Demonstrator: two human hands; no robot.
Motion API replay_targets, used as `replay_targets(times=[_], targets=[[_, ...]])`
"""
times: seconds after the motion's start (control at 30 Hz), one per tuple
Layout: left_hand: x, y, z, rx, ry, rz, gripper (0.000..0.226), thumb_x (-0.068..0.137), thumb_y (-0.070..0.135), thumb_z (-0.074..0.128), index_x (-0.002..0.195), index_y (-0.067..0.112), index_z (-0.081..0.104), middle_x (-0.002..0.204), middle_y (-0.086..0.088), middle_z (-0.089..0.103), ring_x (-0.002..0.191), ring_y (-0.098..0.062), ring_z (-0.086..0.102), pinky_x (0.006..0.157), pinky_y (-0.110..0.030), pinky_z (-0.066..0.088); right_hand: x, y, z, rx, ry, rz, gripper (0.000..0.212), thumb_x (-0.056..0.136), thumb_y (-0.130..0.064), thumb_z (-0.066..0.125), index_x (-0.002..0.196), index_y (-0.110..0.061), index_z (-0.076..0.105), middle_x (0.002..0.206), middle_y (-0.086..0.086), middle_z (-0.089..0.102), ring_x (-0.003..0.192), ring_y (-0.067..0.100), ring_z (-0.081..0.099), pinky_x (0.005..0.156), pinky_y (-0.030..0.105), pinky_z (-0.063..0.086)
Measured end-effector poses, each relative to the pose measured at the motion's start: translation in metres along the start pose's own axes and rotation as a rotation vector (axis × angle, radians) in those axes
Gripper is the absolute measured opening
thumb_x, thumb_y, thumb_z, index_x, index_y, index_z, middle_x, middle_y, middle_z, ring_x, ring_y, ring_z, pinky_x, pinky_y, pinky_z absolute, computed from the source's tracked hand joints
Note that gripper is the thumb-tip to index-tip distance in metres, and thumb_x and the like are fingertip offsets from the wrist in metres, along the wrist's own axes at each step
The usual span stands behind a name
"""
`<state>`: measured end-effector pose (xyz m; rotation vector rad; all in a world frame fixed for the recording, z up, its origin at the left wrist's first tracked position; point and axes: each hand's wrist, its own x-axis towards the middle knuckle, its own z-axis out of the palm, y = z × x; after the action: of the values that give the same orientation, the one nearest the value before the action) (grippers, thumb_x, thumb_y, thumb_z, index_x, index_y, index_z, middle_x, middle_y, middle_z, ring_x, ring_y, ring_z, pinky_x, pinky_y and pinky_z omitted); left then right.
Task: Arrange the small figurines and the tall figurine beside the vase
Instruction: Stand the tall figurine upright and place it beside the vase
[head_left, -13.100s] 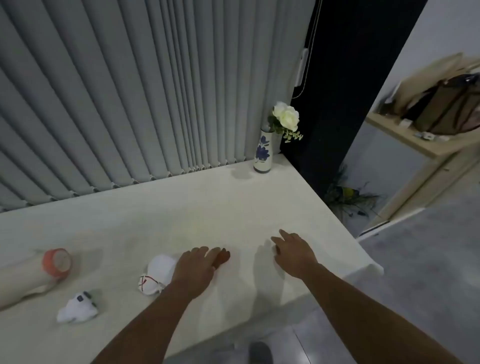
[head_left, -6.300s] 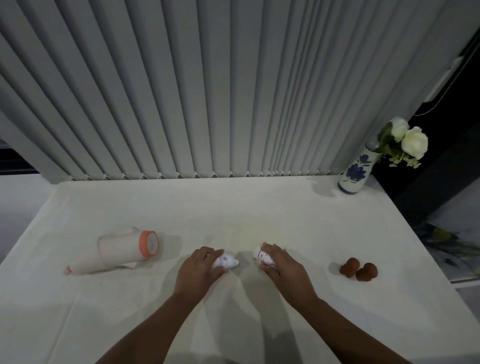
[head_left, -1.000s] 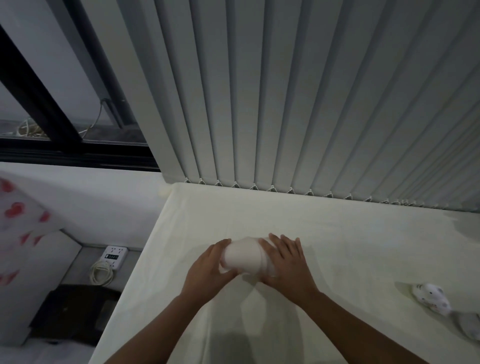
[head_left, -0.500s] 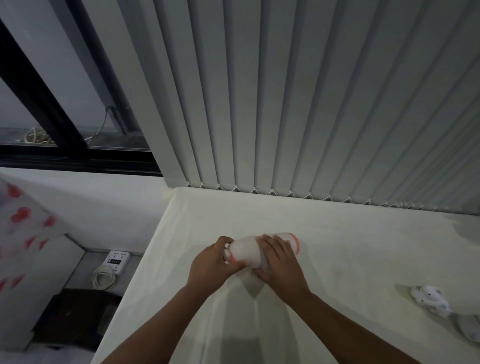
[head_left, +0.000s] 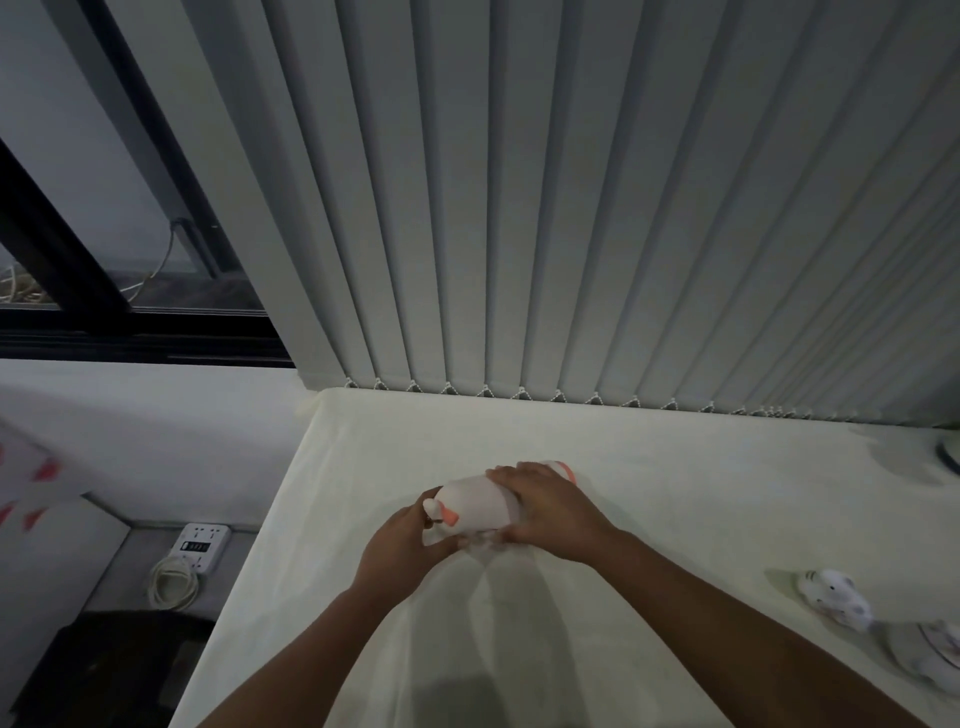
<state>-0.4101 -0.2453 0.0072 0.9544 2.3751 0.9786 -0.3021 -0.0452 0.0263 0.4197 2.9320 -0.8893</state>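
Note:
The tall white figurine (head_left: 470, 506) with orange trim lies on its side near the left end of the white table (head_left: 675, 467). My left hand (head_left: 402, 543) grips its narrow left end. Over its wider right part lies my right hand (head_left: 550, 512), fingers wrapped around the body. Two small white figurines rest at the right edge of view, one (head_left: 834, 597) in full sight and one (head_left: 940, 654) partly cut off. Only a sliver of the vase base (head_left: 949, 454) shows at the far right.
Grey vertical blinds (head_left: 571, 208) hang right behind the table's back edge. Left of the table the floor drops away, with a power strip and coiled cable (head_left: 195, 551) and a dark box (head_left: 104, 670) below. A dark window frame (head_left: 62, 260) stands at upper left.
Both hands have shifted on the tall figurine and turned it, so its small orange-marked end now points left toward my left hand. My view moved slightly right.

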Motion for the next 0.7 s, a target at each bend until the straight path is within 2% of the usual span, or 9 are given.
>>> replay_targets(times=[0.13, 0.23, 0.3, 0.4, 0.47, 0.53, 0.57, 0.63, 0.7], targets=[[0.01, -0.001, 0.006, -0.101, -0.016, -0.045, 0.046, 0.066, 0.053, 0.075, 0.106, 0.039, 0.058, 0.1, 0.016, 0.069, 0.092, -0.004, 0.063, 0.081, -0.032, 0.054, 0.011, 0.002, -0.012, -0.006, -0.051, 0.013, 0.082, 0.063, -0.065, 0.073, 0.135, -0.039, 0.043, 0.134, -0.015, 0.054, 0.127, 0.008, 0.04, 0.103, 0.026, 0.031], [0.015, 0.003, 0.007, -0.186, -0.023, -0.076, 0.042, 0.065, 0.051, 0.078, 0.101, 0.038, 0.061, 0.095, 0.017, 0.07, 0.089, -0.001, 0.065, 0.079, -0.026, 0.053, 0.015, -0.002, -0.026, 0.038, -0.087, 0.043, 0.084, 0.057, -0.07, 0.069, 0.132, -0.041, 0.045, 0.13, -0.013, 0.056, 0.122, 0.009, 0.045, 0.103, 0.03, 0.034], [0.016, 0.009, 0.005, -0.242, -0.043, -0.083, 0.042, 0.068, 0.046, 0.079, 0.104, 0.036, 0.06, 0.095, 0.018, 0.069, 0.088, 0.001, 0.065, 0.076, -0.02, 0.049, 0.015, -0.002, -0.033, 0.091, -0.113, 0.048, 0.08, 0.059, -0.064, 0.07, 0.133, -0.04, 0.047, 0.132, -0.012, 0.056, 0.12, 0.01, 0.046, 0.104, 0.033, 0.037], [0.018, 0.018, 0.002, -0.329, -0.098, -0.086, 0.038, 0.072, 0.039, 0.078, 0.104, 0.04, 0.057, 0.098, 0.02, 0.069, 0.09, 0.007, 0.063, 0.077, -0.014, 0.046, 0.01, -0.001, -0.039, 0.209, -0.116, 0.064, 0.068, 0.072, -0.037, 0.077, 0.134, -0.033, 0.05, 0.134, -0.012, 0.054, 0.117, 0.004, 0.048, 0.097, 0.019, 0.039], [0.02, 0.022, 0.0, -0.413, -0.158, -0.089, 0.04, 0.074, 0.037, 0.077, 0.108, 0.04, 0.057, 0.106, 0.017, 0.07, 0.099, 0.007, 0.062, 0.087, -0.021, 0.048, 0.004, 0.0, -0.04, 0.303, -0.102, 0.092, 0.064, 0.077, -0.026, 0.076, 0.135, -0.03, 0.05, 0.136, -0.012, 0.053, 0.117, 0.002, 0.049, 0.097, 0.017, 0.04], [0.021, 0.027, -0.001, -0.486, -0.223, -0.084, 0.046, 0.075, 0.033, 0.076, 0.117, 0.035, 0.056, 0.113, 0.01, 0.07, 0.106, -0.004, 0.064, 0.095, -0.032, 0.049, -0.003, 0.001, -0.039, 0.411, -0.079, 0.122, 0.064, 0.078, -0.025, 0.077, 0.135, -0.03, 0.05, 0.14, -0.01, 0.052, 0.122, 0.003, 0.05, 0.105, 0.025, 0.041], [0.021, 0.031, -0.002, -0.502, -0.243, -0.077, 0.047, 0.077, 0.031, 0.074, 0.119, 0.033, 0.055, 0.114, 0.007, 0.071, 0.107, -0.007, 0.064, 0.096, -0.033, 0.049, -0.007, 0.001, -0.039, 0.463, -0.068, 0.132, 0.064, 0.078, -0.025, 0.077, 0.136, -0.029, 0.049, 0.141, -0.01, 0.051, 0.124, 0.003, 0.049, 0.108, 0.028, 0.039], [0.02, 0.042, -0.004, -0.523, -0.251, -0.066, 0.044, 0.081, 0.027, 0.072, 0.121, 0.032, 0.054, 0.11, 0.005, 0.072, 0.103, -0.007, 0.066, 0.09, -0.025, 0.049, -0.015, 0.002, -0.041, 0.564, -0.045, 0.15, 0.063, 0.081, -0.026, 0.075, 0.137, -0.027, 0.048, 0.142, -0.01, 0.05, 0.125, 0.002, 0.048, 0.11, 0.03, 0.038], [0.018, 0.054, -0.006, -0.552, -0.238, -0.066, 0.041, 0.084, 0.025, 0.069, 0.121, 0.027, 0.054, 0.099, 0.005, 0.072, 0.092, -0.003, 0.067, 0.076, -0.012, 0.049, -0.025, -0.001, -0.044, 0.658, -0.014, 0.167, 0.057, 0.084, -0.026, 0.071, 0.137, -0.029, 0.049, 0.14, -0.01, 0.053, 0.124, 0.002, 0.051, 0.107, 0.032, 0.042]])
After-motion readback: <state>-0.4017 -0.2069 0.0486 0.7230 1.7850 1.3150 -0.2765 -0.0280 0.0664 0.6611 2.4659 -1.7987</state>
